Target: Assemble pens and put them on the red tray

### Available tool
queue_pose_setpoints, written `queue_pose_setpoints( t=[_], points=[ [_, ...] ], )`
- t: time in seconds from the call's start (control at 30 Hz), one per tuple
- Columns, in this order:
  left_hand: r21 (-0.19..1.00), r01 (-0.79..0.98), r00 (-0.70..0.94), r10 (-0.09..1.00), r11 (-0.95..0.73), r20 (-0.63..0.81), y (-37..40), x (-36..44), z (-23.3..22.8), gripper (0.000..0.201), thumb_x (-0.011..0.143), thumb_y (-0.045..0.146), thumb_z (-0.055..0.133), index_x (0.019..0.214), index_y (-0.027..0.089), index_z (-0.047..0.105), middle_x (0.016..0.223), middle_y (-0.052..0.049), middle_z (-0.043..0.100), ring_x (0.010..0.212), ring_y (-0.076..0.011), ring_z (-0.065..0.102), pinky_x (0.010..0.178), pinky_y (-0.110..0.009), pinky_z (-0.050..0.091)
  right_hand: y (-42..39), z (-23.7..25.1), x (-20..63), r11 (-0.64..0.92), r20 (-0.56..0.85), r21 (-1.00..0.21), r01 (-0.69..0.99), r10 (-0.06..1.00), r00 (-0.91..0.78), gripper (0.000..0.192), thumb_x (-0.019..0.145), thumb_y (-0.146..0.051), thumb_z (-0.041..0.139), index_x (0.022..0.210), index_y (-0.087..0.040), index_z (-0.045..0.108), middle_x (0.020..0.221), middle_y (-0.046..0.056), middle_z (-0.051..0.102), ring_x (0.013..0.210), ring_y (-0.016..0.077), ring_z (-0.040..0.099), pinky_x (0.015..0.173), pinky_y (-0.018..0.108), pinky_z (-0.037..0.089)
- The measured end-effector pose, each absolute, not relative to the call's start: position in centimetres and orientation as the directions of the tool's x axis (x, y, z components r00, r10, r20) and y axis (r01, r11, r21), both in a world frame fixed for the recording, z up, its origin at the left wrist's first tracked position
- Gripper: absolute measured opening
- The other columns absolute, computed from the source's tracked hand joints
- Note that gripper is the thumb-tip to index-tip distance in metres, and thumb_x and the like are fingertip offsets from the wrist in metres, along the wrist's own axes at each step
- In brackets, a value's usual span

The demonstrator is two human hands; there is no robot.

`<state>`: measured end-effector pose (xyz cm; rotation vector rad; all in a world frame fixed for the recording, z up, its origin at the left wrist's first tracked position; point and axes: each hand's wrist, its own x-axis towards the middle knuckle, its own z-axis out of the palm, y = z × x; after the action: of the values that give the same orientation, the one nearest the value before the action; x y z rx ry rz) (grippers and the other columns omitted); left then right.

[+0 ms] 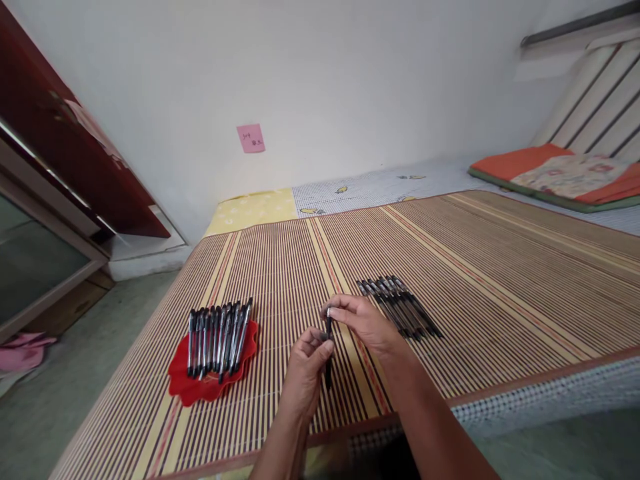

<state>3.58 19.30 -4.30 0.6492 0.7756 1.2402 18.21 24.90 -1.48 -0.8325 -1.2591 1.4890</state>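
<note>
Between my two hands is one black pen point(329, 372), its lower end pointing toward me. Thumb and fingers of my left hand point(307, 360) are closed around its middle. At the pen's upper end, my right hand point(363, 320) pinches the top, where a small light spot shows. To the left, several clear-barrelled pens with black ends point(215, 340) lie side by side on a red scalloped mat point(183, 387). Right of my hands, several dark pens point(400, 307) lie in a slanting row on the striped bamboo mat point(280, 267), partly behind my right wrist.
A pink note point(251, 139) is stuck on the white wall. Folded orange and floral cloth point(560, 175) lies at the far right, near a slatted headboard point(595, 93). The bed's front edge point(540, 393) runs close to me. A dark red door point(75, 133) stands at the left.
</note>
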Motion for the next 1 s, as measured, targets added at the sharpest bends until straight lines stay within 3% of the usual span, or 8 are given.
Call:
queue_pose_setpoints(
  t=[0.37, 0.43, 0.5, 0.57, 0.67, 0.8, 0.9, 1.0],
  points=[
    [0.953, -0.294, -0.062, 0.994, 0.071, -0.093, 19.8, 3.3, -4.9, 0.039, 0.063, 0.038, 0.089, 0.076, 0.018, 0.058, 0.068, 0.004, 0.059, 0.066, -0.0106, 0.053, 0.065, -0.021, 0.043, 25.6, -2.7, 17.1, 0.035, 0.089, -0.982, -0.183, 0.951, -0.295, 0.019, 0.079, -0.036, 0.068, 0.087, -0.019, 0.07, 0.082, 0.0, 0.067, 0.081, 0.0162, 0.062, 0.081, 0.031, 0.046],
    [0.956, -0.288, -0.079, 0.993, 0.065, -0.091, 19.8, 3.3, -4.9, 0.039, 0.063, 0.039, 0.088, 0.076, 0.018, 0.058, 0.067, 0.005, 0.058, 0.065, -0.0103, 0.052, 0.064, -0.02, 0.042, 25.8, -3.0, 17.4, 0.081, 0.103, -0.992, -0.097, 0.96, -0.26, 0.021, 0.082, -0.036, 0.064, 0.091, -0.019, 0.071, 0.088, 0.003, 0.07, 0.085, 0.0184, 0.064, 0.084, 0.033, 0.048],
    [0.947, -0.312, -0.093, 0.989, 0.079, -0.113, 19.8, 3.3, -5.0, 0.039, 0.064, 0.041, 0.088, 0.077, 0.018, 0.059, 0.067, 0.005, 0.058, 0.064, -0.0103, 0.052, 0.063, -0.02, 0.042, 26.2, -3.2, 18.0, 0.165, 0.15, -0.979, 0.117, 0.981, -0.125, 0.024, 0.088, -0.033, 0.057, 0.099, -0.018, 0.072, 0.099, 0.007, 0.072, 0.096, 0.0215, 0.065, 0.091, 0.037, 0.047],
    [0.925, -0.368, -0.116, 0.982, 0.098, -0.15, 20.0, 3.2, -5.2, 0.04, 0.063, 0.041, 0.089, 0.077, 0.018, 0.06, 0.067, 0.005, 0.057, 0.064, -0.01, 0.052, 0.063, -0.02, 0.042, 26.6, -3.6, 18.8, 0.18, 0.229, -0.873, 0.454, 0.972, 0.054, 0.03, 0.092, -0.025, 0.05, 0.11, -0.014, 0.071, 0.116, 0.015, 0.07, 0.112, 0.0258, 0.061, 0.101, 0.041, 0.043],
    [0.881, -0.457, -0.139, 0.969, 0.12, -0.204, 20.2, 3.2, -5.5, 0.043, 0.058, 0.04, 0.092, 0.077, 0.017, 0.061, 0.069, 0.005, 0.057, 0.065, -0.0098, 0.053, 0.065, -0.02, 0.044, 27.0, -4.4, 19.9, 0.015, 0.269, -0.581, 0.814, 0.947, 0.175, 0.036, 0.092, -0.019, 0.05, 0.122, -0.009, 0.067, 0.137, 0.021, 0.06, 0.13, 0.0328, 0.048, 0.108, 0.046, 0.035],
    [0.858, -0.496, -0.136, 0.964, 0.135, -0.23, 20.4, 3.2, -5.7, 0.046, 0.054, 0.04, 0.094, 0.076, 0.017, 0.061, 0.069, 0.004, 0.059, 0.065, -0.0098, 0.055, 0.063, -0.019, 0.044, 27.3, -5.8, 20.4, -0.071, 0.22, -0.369, 0.927, 0.962, 0.162, 0.039, 0.092, -0.02, 0.052, 0.129, -0.01, 0.064, 0.143, 0.019, 0.056, 0.137, 0.034, 0.04, 0.108, 0.045, 0.031],
    [0.852, -0.507, -0.134, 0.965, 0.13, -0.227, 20.4, 3.2, -5.6, 0.045, 0.055, 0.04, 0.094, 0.076, 0.017, 0.061, 0.069, 0.004, 0.059, 0.065, -0.01, 0.056, 0.063, -0.02, 0.045, 27.4, -6.3, 20.3, -0.053, 0.214, -0.322, 0.945, 0.969, 0.127, 0.037, 0.092, -0.019, 0.053, 0.124, -0.009, 0.066, 0.138, 0.018, 0.061, 0.138, 0.0337, 0.039, 0.109, 0.043, 0.029],
    [0.851, -0.506, -0.128, 0.963, 0.141, -0.236, 20.3, 3.1, -5.4, 0.044, 0.057, 0.04, 0.093, 0.076, 0.018, 0.06, 0.068, 0.004, 0.059, 0.064, -0.0102, 0.057, 0.063, -0.021, 0.045, 27.3, -5.9, 20.3, 0.011, 0.203, -0.34, 0.94, 0.977, 0.062, 0.029, 0.092, -0.021, 0.052, 0.11, -0.01, 0.073, 0.117, 0.017, 0.071, 0.123, 0.0308, 0.053, 0.102, 0.038, 0.034]
  ],
)
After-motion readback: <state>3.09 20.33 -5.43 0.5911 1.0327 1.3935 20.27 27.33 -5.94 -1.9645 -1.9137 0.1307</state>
